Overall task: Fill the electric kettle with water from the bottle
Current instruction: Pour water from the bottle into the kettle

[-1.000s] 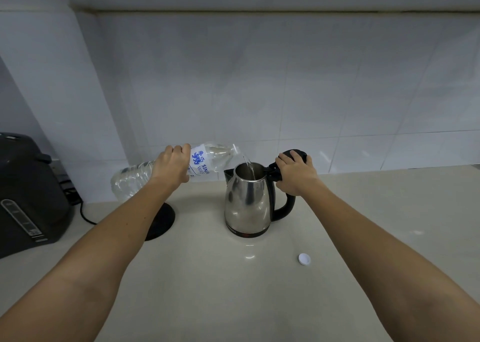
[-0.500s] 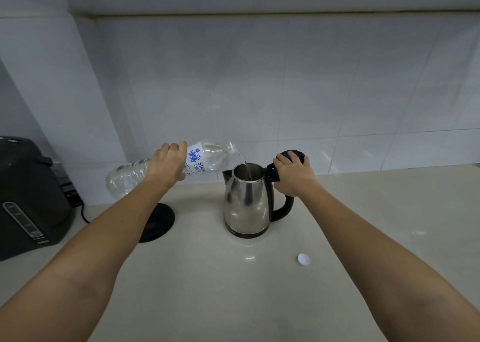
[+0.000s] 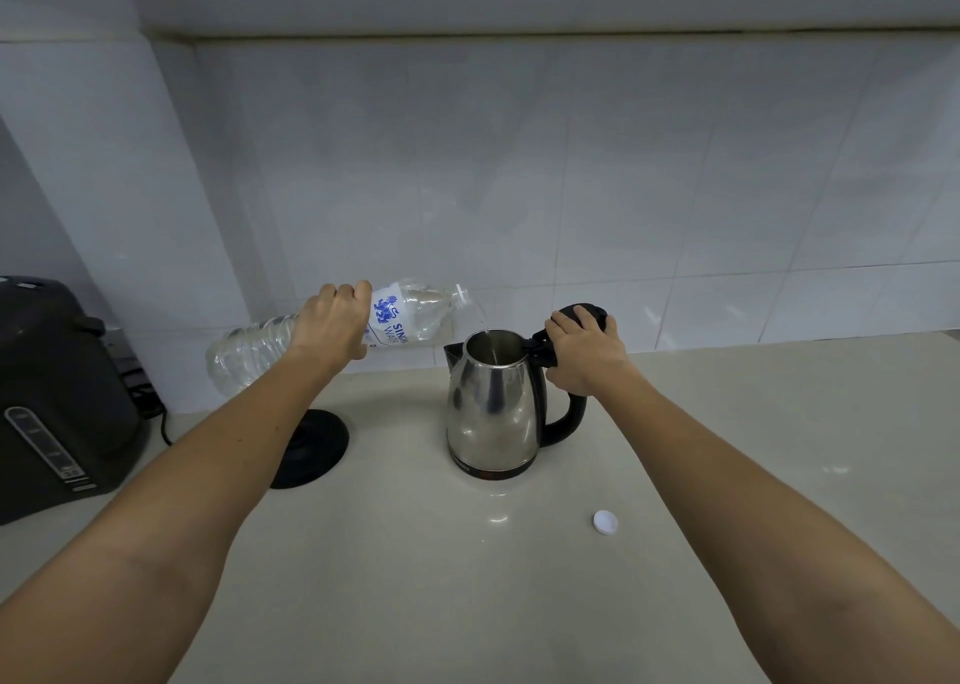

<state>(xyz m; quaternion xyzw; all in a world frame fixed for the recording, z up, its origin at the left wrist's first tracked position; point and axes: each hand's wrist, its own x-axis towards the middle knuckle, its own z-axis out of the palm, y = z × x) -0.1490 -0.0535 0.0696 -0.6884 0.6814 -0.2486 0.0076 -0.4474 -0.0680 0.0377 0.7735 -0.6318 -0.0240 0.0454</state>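
Observation:
A steel electric kettle [image 3: 491, 413] with a black handle stands on the pale counter, off its base, lid swung open. My right hand [image 3: 584, 353] grips the top of the handle and holds the lid back. My left hand [image 3: 332, 327] holds a clear plastic water bottle [image 3: 410, 320] with a blue-and-white label, tipped nearly level, neck over the kettle's mouth. A thin stream of water runs from the neck into the kettle. The bottle's rear end looks mostly drained.
The kettle's round black base [image 3: 311, 447] lies left of it, partly under my left forearm. A dark hot-water dispenser [image 3: 57, 403] stands at the far left, its cord [image 3: 163, 423] trailing. The white bottle cap [image 3: 605, 522] lies on the counter [image 3: 467, 579] front right. Tiled wall behind.
The bottle's rear end has risen a little as my left hand tips it further. The water keeps running. My right hand and the kettle stay put.

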